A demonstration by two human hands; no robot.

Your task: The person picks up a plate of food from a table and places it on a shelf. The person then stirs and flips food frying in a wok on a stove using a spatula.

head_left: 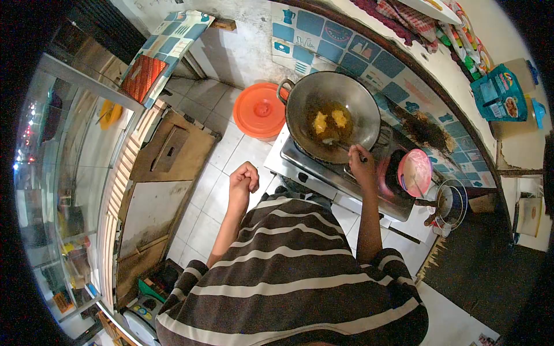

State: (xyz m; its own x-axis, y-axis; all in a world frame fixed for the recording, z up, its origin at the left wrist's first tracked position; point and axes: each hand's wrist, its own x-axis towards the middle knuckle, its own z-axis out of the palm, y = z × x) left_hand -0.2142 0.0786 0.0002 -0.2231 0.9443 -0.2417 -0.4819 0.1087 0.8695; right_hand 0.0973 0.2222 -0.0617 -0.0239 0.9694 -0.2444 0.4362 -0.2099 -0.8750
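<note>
My right hand (362, 163) is closed around the dark handle of a long metal cooking utensil (343, 146), at the near right rim of a large wok (360, 104). The utensil's head reaches down into the oil, so its exact shape is hard to make out. Two yellow battered pieces, one fritter (319, 123) on the left and another fritter (340, 119) on the right, lie apart in the oil. The wok sits on a steel gas stove (311, 165). My left hand (245, 177) hangs over the floor left of the stove, fingers curled shut, with nothing visible in it.
A pink bowl (416, 172) with pale residue or batter stands on the stove's right side. Beside it is a wire strainer (451, 203). An orange lidded bucket (261, 109) is left of the wok. A wooden cabinet (164, 147) flanks the left; a teal pouch (500, 95) is upper right.
</note>
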